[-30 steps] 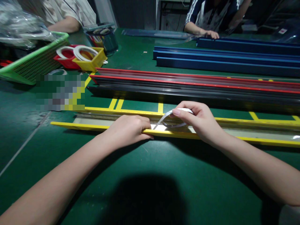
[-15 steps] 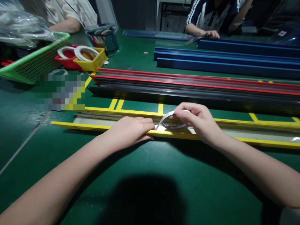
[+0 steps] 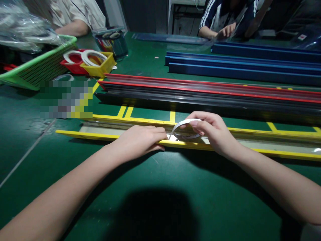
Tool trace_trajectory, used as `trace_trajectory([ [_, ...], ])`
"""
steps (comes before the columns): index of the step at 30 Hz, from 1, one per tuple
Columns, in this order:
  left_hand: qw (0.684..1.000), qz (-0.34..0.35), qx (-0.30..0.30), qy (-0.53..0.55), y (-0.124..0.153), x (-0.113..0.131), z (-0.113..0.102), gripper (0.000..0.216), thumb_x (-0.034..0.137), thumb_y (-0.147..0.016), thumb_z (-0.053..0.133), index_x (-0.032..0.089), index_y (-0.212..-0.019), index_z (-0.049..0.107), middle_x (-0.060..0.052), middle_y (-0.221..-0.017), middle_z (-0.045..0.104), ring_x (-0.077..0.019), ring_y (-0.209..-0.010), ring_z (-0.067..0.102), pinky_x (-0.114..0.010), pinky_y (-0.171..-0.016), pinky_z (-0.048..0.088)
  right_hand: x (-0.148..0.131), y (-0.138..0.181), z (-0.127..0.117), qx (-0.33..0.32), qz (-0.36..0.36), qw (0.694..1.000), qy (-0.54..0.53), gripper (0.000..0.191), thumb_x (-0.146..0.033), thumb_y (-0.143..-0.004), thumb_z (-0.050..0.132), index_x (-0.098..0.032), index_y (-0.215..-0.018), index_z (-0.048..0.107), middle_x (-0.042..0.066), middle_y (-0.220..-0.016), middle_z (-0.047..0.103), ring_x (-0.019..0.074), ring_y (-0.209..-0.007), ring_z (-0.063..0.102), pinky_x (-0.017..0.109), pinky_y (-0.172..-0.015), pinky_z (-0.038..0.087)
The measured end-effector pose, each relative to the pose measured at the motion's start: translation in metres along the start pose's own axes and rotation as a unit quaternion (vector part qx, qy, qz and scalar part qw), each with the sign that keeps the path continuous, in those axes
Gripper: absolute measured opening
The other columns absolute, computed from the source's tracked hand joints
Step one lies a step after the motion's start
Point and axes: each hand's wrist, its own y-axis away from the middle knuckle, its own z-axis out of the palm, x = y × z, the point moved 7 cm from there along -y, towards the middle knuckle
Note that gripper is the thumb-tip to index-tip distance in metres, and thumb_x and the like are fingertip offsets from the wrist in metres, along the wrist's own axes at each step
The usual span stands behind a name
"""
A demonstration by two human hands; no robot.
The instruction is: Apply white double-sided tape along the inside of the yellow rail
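A long yellow-edged channel strip (image 3: pixel 85 135) lies across the table in front of me, its inside pale. My left hand (image 3: pixel 142 139) is closed over its near edge, fingers inside the channel and thumb on the outer side. Between thumb and fingers, my right hand (image 3: pixel 213 129) pinches a thin roll of white tape (image 3: pixel 178 124) just above the channel. A short length of tape runs from the roll down to my left fingertips. Whether those fingertips press on the tape's end is hidden.
Beyond lie black channels (image 3: pixel 150 100), red-edged channels (image 3: pixel 175 82) and blue channels (image 3: pixel 225 68). At the left are a green basket (image 3: pixel 40 72) with plastic-wrapped items, a yellow bin (image 3: pixel 100 69) and a red bin (image 3: pixel 75 68) with tape rolls. Two people sit opposite.
My right hand and the tape roll have tipped and lowered slightly, and the free tape looks shorter. My left hand stays nearly in place. The hand of the person opposite at right has risen.
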Motion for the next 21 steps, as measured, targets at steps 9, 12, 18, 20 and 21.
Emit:
trace_trajectory([
  [9,1.0,0.003,0.0,0.026,0.0003,-0.0003,-0.0002,0.019,0.038,-0.093,0.054,0.027,-0.107,0.059,0.002,-0.108,0.065,-0.0169,-0.101,0.062,-0.024,-0.074,0.043,-0.0011,-0.0003,0.0007,-0.012,-0.015,1.0,0.011,0.021,-0.029,-0.087,0.053,-0.017,-0.082,0.07,-0.004,-0.059,0.052,0.0085,-0.053,0.041,0.022,-0.056,0.035],
  [12,0.999,-0.001,0.001,0.039,0.0002,-0.0009,-0.0002,0.019,0.037,-0.093,0.055,0.028,-0.109,0.059,0.003,-0.11,0.065,-0.0164,-0.102,0.062,-0.024,-0.074,0.043,-0.0014,0.0002,0.0002,-0.012,-0.016,1.0,0.016,0.022,-0.03,-0.087,0.053,-0.016,-0.084,0.071,-0.003,-0.06,0.054,0.0089,-0.053,0.042,0.023,-0.055,0.035],
  [18,0.999,-0.005,-0.001,0.046,0.0004,-0.0019,0.0002,0.02,0.038,-0.092,0.056,0.028,-0.109,0.059,0.002,-0.113,0.065,-0.0174,-0.105,0.062,-0.023,-0.074,0.044,-0.0008,0.0004,0.001,-0.017,-0.015,1.0,0.017,0.022,-0.029,-0.087,0.053,-0.016,-0.082,0.071,-0.003,-0.061,0.055,0.0087,-0.053,0.041,0.023,-0.055,0.034],
  [20,0.999,-0.004,0.001,0.045,0.0004,-0.0019,0.0003,0.021,0.037,-0.091,0.057,0.029,-0.111,0.059,0.002,-0.113,0.065,-0.0174,-0.105,0.062,-0.024,-0.074,0.044,-0.0011,0.0001,0.0014,-0.02,-0.018,1.0,0.017,0.022,-0.029,-0.088,0.053,-0.017,-0.083,0.071,-0.003,-0.061,0.055,0.0084,-0.053,0.041,0.022,-0.055,0.034],
  [21,0.999,-0.004,0.001,0.044,0.0004,-0.002,0.0004,0.022,0.037,-0.091,0.057,0.03,-0.112,0.058,0.002,-0.113,0.065,-0.0174,-0.105,0.062,-0.024,-0.074,0.044,-0.0011,0.0,0.0014,-0.02,-0.018,0.999,0.017,0.022,-0.03,-0.088,0.053,-0.017,-0.083,0.071,-0.003,-0.062,0.055,0.0084,-0.053,0.041,0.022,-0.055,0.034],
])
